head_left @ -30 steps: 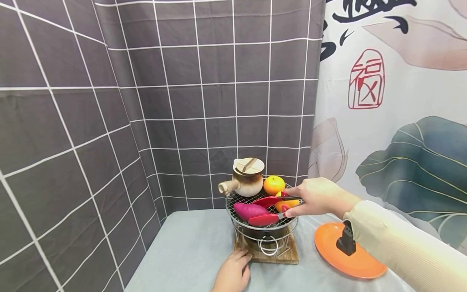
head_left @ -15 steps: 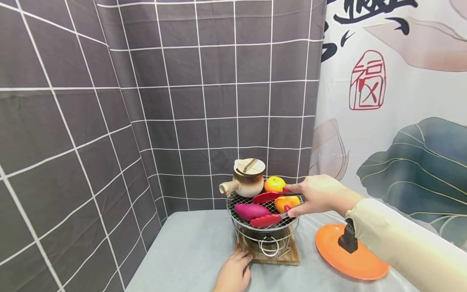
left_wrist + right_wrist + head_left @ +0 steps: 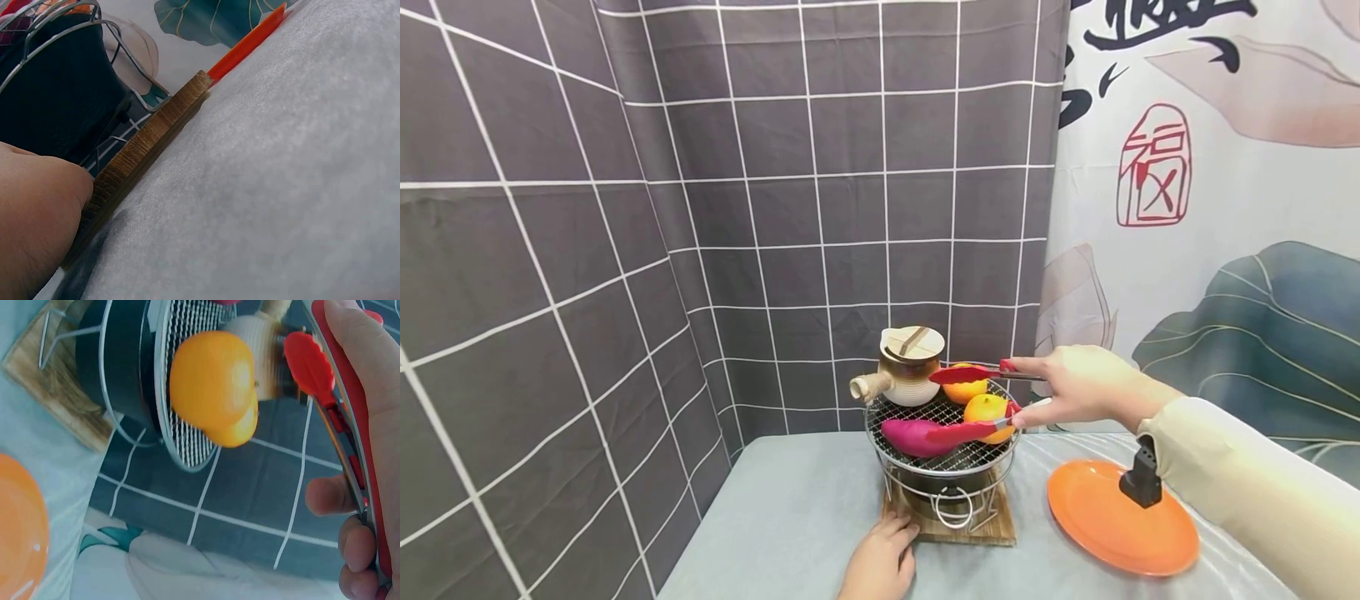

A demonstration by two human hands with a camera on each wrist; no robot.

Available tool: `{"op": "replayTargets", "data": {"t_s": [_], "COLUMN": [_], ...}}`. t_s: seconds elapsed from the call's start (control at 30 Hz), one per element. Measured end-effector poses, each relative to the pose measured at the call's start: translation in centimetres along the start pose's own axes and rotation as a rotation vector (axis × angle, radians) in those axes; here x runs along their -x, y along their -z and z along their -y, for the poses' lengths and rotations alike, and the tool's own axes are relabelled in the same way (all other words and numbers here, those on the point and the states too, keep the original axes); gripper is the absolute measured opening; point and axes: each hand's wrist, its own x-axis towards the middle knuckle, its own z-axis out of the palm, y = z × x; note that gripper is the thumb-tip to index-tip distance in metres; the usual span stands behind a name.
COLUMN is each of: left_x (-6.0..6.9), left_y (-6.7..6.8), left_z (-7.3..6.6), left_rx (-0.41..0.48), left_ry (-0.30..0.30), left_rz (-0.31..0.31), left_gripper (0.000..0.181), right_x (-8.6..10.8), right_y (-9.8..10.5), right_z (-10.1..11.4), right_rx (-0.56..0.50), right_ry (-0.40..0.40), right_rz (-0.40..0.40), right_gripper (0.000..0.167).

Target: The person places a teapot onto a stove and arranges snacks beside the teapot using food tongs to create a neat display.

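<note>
In my right hand (image 3: pixel 1086 387) I grip red-tipped tongs (image 3: pixel 973 375), also seen in the right wrist view as red-handled tongs (image 3: pixel 310 365). Their two arms stand apart over the round mesh grill (image 3: pixel 951 410). The lower red tip overlaps the right end of a purple sweet potato (image 3: pixel 906 435) in the head view; I cannot tell whether they touch. Two oranges lie on the mesh: a near orange (image 3: pixel 990 408) and a far orange (image 3: pixel 964 392), partly behind the upper tip. My left hand (image 3: pixel 882 557) rests its fingers on the wooden board (image 3: pixel 973 532) under the stove.
A small clay pot (image 3: pixel 913 383) with a lid and side handle stands at the grill's back left. An orange plate (image 3: pixel 1120 533) lies on the table (image 3: pixel 775 517) at the right, under my forearm. Tiled-pattern cloth hangs behind.
The right hand and tongs have risen and shifted right, and the tongs' arms have spread wider. The near orange shows more plainly now. My left hand stays in place.
</note>
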Motion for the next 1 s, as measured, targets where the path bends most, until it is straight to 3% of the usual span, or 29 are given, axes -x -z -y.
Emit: {"op": "replayTargets", "data": {"t_s": [0.33, 0.73, 1.0], "left_x": [-0.1, 0.1, 0.0], "left_y": [0.4, 0.4, 0.4], "left_z": [-0.3, -0.3, -0.4], "left_rx": [0.006, 0.0, -0.001], "left_ry": [0.021, 0.011, 0.014], "left_rz": [0.019, 0.012, 0.01], "left_gripper": [0.031, 0.031, 0.03], "right_x": [2.3, 6.5, 9.1], "right_y": [0.5, -1.7, -2.5], "right_z": [-3.8, -10.3, -13.6], "right_rx": [-0.1, -0.135, -0.119], "right_ry": [-0.173, -0.4, -0.467], "right_rz": [0.002, 0.047, 0.071], "right_gripper": [0.099, 0.11, 0.106]}}
